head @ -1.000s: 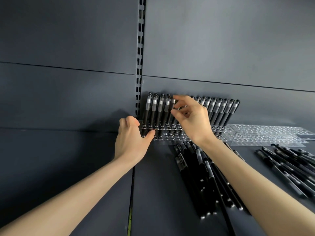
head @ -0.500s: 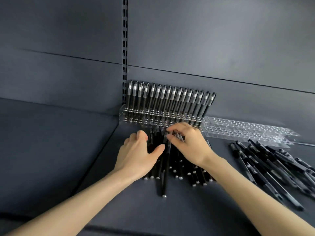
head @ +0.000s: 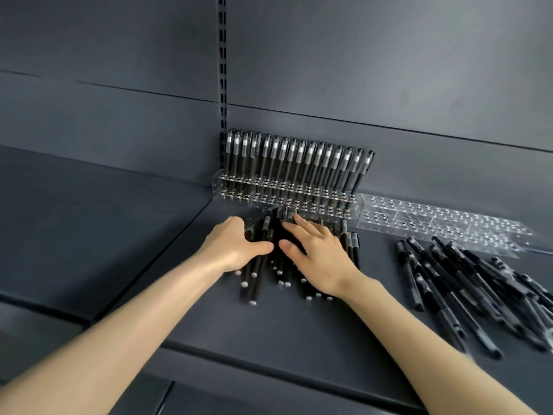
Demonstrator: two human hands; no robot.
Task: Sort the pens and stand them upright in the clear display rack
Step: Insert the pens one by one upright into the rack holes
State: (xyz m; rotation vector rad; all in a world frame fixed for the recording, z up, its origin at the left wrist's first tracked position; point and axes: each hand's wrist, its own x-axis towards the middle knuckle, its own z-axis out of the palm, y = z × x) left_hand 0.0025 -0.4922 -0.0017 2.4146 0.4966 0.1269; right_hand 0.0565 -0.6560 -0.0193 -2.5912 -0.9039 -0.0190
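Dark grey shelf [head: 89, 235], slotted back panel. Left hand [head: 232, 248] rests on the heap of black pens [head: 253, 280] lying before the clear rack [head: 236, 193] at the shelf's back edge. Its fingers bend out of sight, so I cannot tell their grip. Right hand [head: 321, 260] lies flat on the same heap, fingers straight. Farther right, an empty rack [head: 434, 223] and loose pens [head: 466, 295] - blurred, cut off by the frame.

A slotted metal upright [head: 223, 70] is running vertically up the dark grey back panel [head: 359, 55], dividing it into two bays. A matte grey shelf deck [head: 299, 339] is lying below it, adjoining a second deck [head: 89, 220] on the left.
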